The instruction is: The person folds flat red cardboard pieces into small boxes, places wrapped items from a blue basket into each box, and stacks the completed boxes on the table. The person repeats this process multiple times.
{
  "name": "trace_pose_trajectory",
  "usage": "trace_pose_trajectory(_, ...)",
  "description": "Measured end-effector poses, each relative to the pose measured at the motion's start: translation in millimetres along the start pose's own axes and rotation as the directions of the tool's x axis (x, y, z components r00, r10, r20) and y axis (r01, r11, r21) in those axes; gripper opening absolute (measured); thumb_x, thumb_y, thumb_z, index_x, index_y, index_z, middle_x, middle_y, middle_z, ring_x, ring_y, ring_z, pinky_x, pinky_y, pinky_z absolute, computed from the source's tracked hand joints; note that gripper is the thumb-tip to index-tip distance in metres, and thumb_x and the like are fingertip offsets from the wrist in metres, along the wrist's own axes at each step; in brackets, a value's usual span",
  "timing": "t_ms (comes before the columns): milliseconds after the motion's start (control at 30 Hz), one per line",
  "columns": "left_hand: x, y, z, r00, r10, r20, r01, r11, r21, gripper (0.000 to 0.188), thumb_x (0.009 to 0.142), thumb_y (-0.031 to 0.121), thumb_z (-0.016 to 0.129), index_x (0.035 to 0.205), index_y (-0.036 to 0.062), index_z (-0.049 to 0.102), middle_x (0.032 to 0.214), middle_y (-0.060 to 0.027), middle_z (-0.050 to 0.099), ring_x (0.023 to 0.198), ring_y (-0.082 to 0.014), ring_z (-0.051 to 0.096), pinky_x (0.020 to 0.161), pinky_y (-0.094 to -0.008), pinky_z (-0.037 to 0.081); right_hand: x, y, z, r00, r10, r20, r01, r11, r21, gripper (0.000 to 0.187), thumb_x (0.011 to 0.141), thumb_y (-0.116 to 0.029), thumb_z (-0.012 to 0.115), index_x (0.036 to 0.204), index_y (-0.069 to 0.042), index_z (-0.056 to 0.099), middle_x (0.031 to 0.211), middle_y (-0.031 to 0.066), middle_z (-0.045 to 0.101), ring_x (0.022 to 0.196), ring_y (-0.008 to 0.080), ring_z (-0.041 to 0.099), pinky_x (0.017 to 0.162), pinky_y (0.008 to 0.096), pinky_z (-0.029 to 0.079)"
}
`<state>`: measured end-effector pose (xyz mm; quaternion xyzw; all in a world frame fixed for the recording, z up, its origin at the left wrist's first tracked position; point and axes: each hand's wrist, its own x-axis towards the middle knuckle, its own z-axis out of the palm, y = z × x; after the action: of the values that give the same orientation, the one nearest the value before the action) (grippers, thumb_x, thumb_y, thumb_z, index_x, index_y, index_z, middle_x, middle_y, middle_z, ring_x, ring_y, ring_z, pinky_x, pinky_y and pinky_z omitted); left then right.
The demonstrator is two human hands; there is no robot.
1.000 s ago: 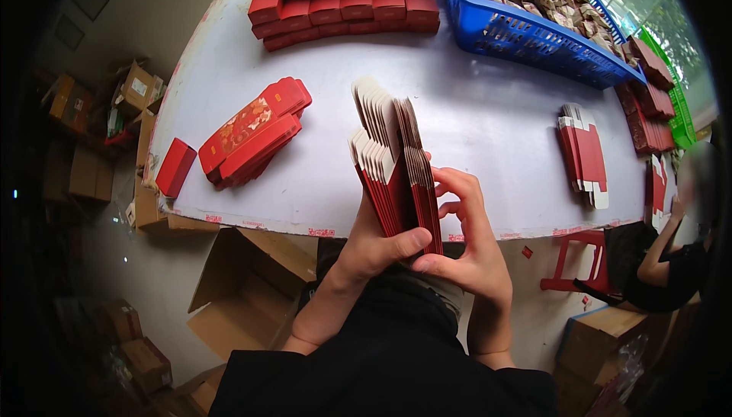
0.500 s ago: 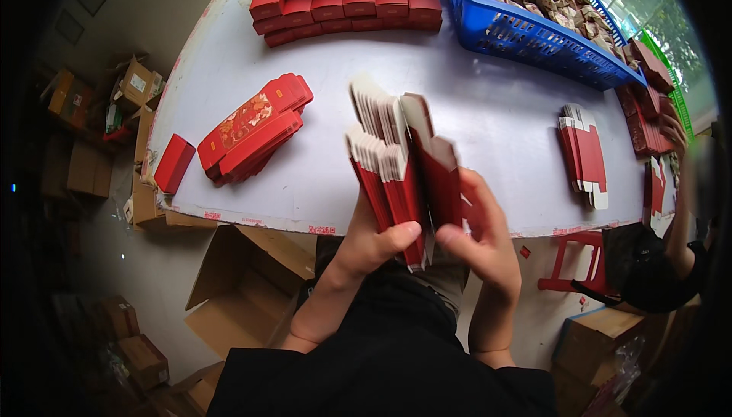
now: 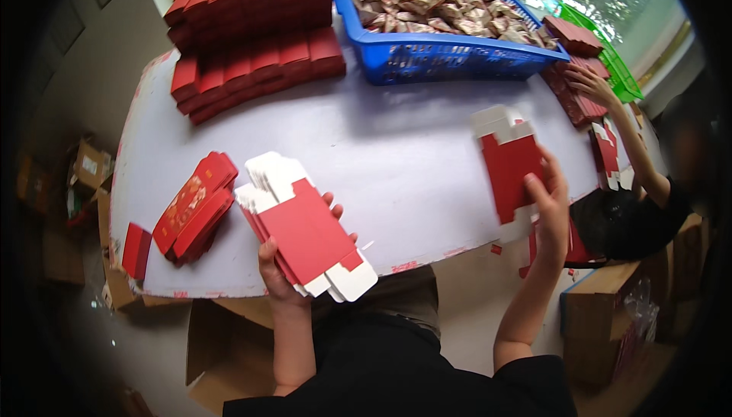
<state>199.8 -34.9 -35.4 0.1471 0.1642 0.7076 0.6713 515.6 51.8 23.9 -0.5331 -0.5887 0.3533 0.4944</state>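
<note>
My left hand (image 3: 284,278) is closed round a stack of flattened red cartons (image 3: 311,234) with white flaps, held over the table's front edge. Its thumb presses one long side, and fingertips show at the other. Toward the right of the table, my right hand (image 3: 553,207) grips the right edge of more flattened cartons (image 3: 509,173), red with white end flaps. Some of its fingers are hidden behind the hand. Left of my left hand lies a pile of flat printed red cartons (image 3: 194,207) with gold patterns, and beside it a small red box (image 3: 136,251).
Rows of stacked red boxes (image 3: 259,66) stand at the back left. A blue basket (image 3: 457,59) at the back holds many small wrapped packets (image 3: 442,5). Another person's hand (image 3: 591,85) touches red boxes at the right, by a green basket (image 3: 610,55). Cardboard boxes (image 3: 598,303) stand on the floor.
My view has swung to the right. My hands, formerly together around the upright cartons, are now apart; the left keeps a stack, while the right has moved to the cartons at the right.
</note>
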Motion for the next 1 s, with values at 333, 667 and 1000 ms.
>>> trace_pose_trajectory(333, 4.2, -5.6, 0.3, 0.999, -0.013, -0.046, 0.011, 0.999, -0.044, 0.078, 0.071, 0.035, 0.057, 0.134, 0.0045, 0.024, 0.125, -0.0192, 0.04, 0.114, -0.0308, 0.044, 0.085, -0.0534, 0.046, 73.4, -44.2, -72.1, 0.939, -0.269, 0.214, 0.272, 0.201, -0.941, 0.004, 0.068, 0.0, 0.052, 0.068, -0.003, 0.055, 0.085, 0.0058, 0.056, 0.088, 0.0213, 0.054, 0.081, 0.034, 0.041)
trace_pose_trajectory(667, 1.2, -1.0, -3.2, 1.0, -0.005, 0.026, 0.006, 0.999, -0.052, 0.08, 0.07, 0.034, 0.058, 0.133, 0.0001, 0.023, 0.127, -0.0209, 0.037, 0.113, -0.0299, 0.044, 0.089, -0.0518, 0.045, 95.1, 3.6, -35.4, 0.156, -0.297, 0.942, 0.941, -0.246, -0.233, 0.011, 0.066, -0.01, 0.059, 0.06, -0.01, 0.05, 0.106, 0.0037, 0.055, 0.109, 0.0186, 0.047, 0.102, 0.0441, 0.034)
trace_pose_trajectory(1000, -0.3, -17.0, 25.8, 0.986, 0.094, 0.139, -0.105, 0.992, 0.075, 0.088, 0.062, 0.04, 0.062, 0.13, -0.0024, 0.026, 0.122, -0.0204, 0.039, 0.108, -0.0315, 0.047, 0.092, -0.0442, 0.042, -20.5, -13.9, 87.4, 0.483, -0.068, 0.873, 0.223, 0.974, -0.048, 0.048, 0.083, -0.023, 0.061, 0.124, -0.008, 0.043, 0.101, 0.0125, 0.06, 0.094, 0.0247, 0.058, 0.082, 0.0342, 0.046)
